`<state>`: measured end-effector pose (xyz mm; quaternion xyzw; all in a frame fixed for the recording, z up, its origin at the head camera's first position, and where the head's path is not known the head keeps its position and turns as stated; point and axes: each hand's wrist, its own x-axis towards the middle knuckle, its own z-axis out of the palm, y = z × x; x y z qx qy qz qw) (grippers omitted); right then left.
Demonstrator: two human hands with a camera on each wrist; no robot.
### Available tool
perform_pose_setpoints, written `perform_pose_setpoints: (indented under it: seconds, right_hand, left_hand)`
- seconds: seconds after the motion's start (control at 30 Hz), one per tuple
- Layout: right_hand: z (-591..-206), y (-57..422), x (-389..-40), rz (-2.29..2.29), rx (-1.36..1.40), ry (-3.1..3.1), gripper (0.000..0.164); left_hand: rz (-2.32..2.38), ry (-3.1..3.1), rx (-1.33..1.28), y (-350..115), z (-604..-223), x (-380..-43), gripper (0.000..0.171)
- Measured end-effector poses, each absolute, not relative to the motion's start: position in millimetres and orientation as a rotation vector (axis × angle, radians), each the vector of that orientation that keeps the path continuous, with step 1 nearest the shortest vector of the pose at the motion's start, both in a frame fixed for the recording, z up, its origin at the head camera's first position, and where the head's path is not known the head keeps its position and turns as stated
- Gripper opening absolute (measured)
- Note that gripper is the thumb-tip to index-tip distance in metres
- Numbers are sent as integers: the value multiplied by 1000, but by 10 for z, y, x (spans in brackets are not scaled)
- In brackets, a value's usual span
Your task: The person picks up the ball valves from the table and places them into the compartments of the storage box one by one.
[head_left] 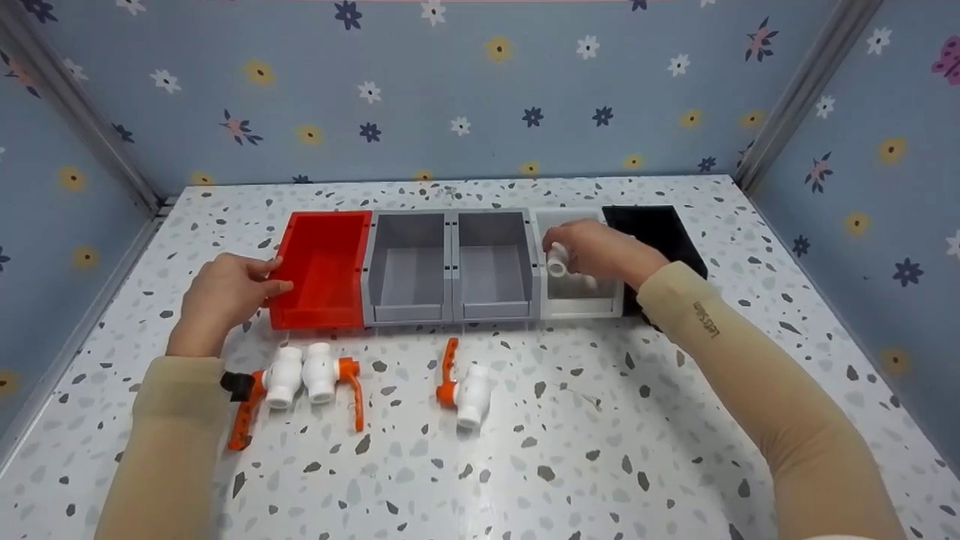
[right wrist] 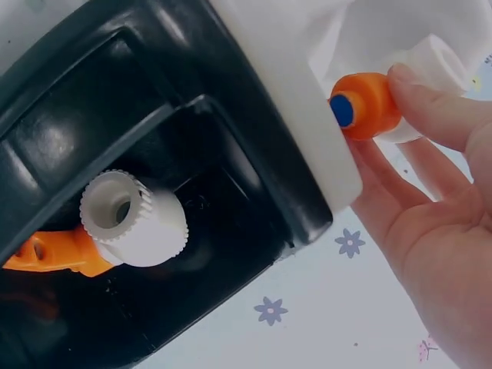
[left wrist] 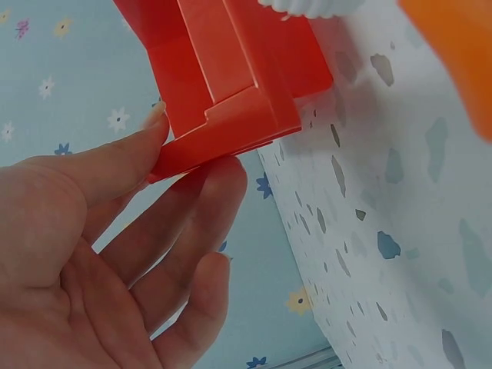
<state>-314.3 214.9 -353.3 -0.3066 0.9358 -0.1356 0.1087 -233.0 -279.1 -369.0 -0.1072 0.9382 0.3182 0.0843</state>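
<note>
My left hand [head_left: 229, 296] pinches the left wall of the red bin [head_left: 321, 289], thumb on the rim and fingers against the outside, as the left wrist view shows. Over the white bin [head_left: 581, 307], my right hand [head_left: 600, 246] holds a white plastic ball valve [head_left: 556, 260]. Its orange part with a blue end [right wrist: 365, 106] sticks out between thumb and fingers in the right wrist view. Another white ball valve [right wrist: 150, 223] with an orange handle lies inside the black bin [right wrist: 207, 307].
Two grey bins [head_left: 409, 311] stand between the red and white ones, all in one row. On the speckled table [head_left: 540, 480] in front lie three orange-handled ball valves: a left one [head_left: 283, 379], its neighbour [head_left: 320, 375] and one farther right [head_left: 474, 397]. Flowered panels [head_left: 480, 90] enclose the table.
</note>
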Motion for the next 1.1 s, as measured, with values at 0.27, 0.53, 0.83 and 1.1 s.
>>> perform_pose_setpoints:
  seconds: [0.27, 0.53, 0.83, 1.1]
  right_hand:
    - [-3530, 2127, -3180, -370, -797, 2704, 54]
    - [-3592, 2087, -3207, -249, -831, 2713, 48]
    - [-3678, 2022, -3268, -135, -856, 2741, 49]
    - [-3615, 2017, -3233, -158, -715, 2667, 48]
  left_hand:
    - [913, 2819, -296, -2799, -3691, -2357, 61]
    - [943, 2797, -335, -2782, -3695, -2336, 61]
    - [945, 2806, -302, -2807, -3709, -2323, 60]
    - [929, 2822, -289, -2785, -3692, -2319, 60]
